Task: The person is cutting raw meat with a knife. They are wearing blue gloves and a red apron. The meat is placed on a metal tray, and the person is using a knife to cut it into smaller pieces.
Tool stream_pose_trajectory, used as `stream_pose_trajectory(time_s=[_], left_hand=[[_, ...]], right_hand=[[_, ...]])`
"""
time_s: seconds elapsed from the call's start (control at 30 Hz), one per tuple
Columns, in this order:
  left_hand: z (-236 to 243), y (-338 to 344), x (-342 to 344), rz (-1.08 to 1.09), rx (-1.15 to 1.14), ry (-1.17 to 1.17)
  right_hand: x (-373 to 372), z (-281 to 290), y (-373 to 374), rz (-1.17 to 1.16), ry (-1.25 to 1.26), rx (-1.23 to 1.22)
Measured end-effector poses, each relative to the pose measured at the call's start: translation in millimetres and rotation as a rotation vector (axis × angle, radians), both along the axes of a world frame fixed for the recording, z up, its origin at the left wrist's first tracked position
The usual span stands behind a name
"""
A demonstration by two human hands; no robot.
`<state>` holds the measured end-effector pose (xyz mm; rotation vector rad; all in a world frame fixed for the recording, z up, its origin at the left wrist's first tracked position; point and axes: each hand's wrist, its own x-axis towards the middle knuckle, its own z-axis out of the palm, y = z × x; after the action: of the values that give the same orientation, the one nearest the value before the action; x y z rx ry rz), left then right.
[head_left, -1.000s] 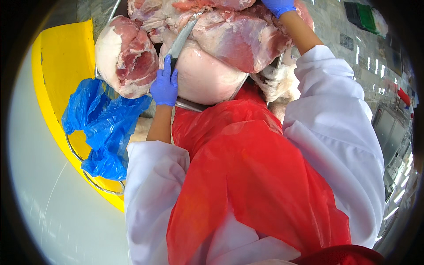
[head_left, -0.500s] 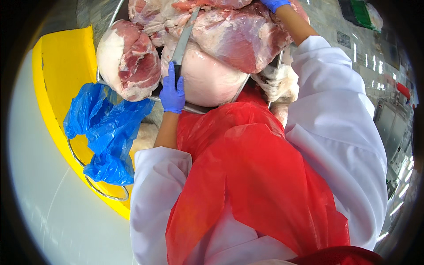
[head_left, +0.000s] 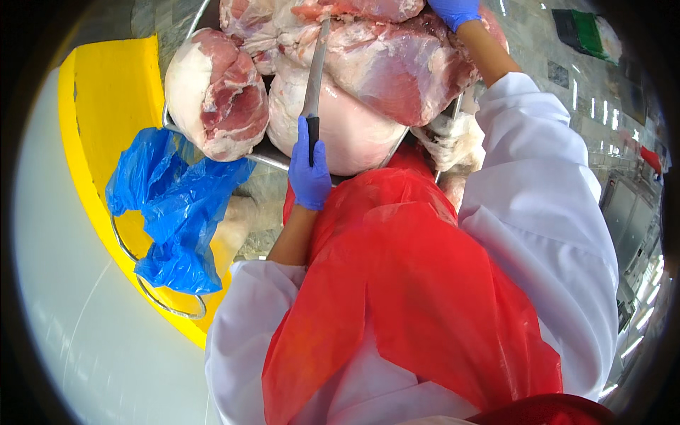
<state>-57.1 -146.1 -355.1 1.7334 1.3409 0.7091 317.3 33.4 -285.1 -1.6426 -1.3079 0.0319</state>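
gripping knife [head_left: 316, 81] in left hand [head_left: 310, 173], pointing at meat [head_left: 404, 71] in tub [head_left: 273, 157]; resting right hand [head_left: 455, 8] at meat's far edge, cannot tell if grasping. apparently partway through cutting, with big pieces left unsplit.

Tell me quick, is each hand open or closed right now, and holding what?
Left hand: closed, holding a knife.
Right hand: at the meat, partly cut off by the picture's top edge; open or closed cannot be told.

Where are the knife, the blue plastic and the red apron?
Knife [head_left: 316, 81]: head view, on the blade.
Blue plastic [head_left: 178, 211]: head view, on its crumpled middle.
Red apron [head_left: 425, 290]: head view, on its broad front.
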Motion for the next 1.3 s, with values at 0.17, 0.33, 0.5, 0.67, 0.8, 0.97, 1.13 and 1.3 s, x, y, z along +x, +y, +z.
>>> stream_pose_trajectory(time_s=[0.17, 0.33, 0.5, 0.67, 0.8, 0.97, 1.13, 1.3], left_hand=[[16, -11, 13, 0.068, -0.316, -0.331], [24, -10, 8, 0.188, -0.42, -0.418], [38, 10, -12, 0.222, -0.26, -0.449], [49, 11, -36, 0.152, -0.13, -0.344], [53, 3, -45, 0.102, -0.011, -0.156], [84, 0, -46, -0.027, 0.022, 0.078], [134, 6, -39, -0.157, -0.05, 0.138], [145, 7, -17, -0.133, -0.155, -0.024]], right_hand=[[0, -1, 0, -0.061, 0.021, -0.074], [-4, 0, 0, -0.085, 0.014, -0.056], [1, 6, 0, -0.073, -0.071, -0.178], [-4, 4, 0, -0.08, -0.036, -0.084], [-6, 2, -1, -0.07, -0.045, -0.083], [-3, 1, -2, -0.096, -0.015, -0.106], [-5, 0, -1, -0.028, 0.088, -0.097], [-2, -2, -1, -0.066, -0.012, -0.062]])
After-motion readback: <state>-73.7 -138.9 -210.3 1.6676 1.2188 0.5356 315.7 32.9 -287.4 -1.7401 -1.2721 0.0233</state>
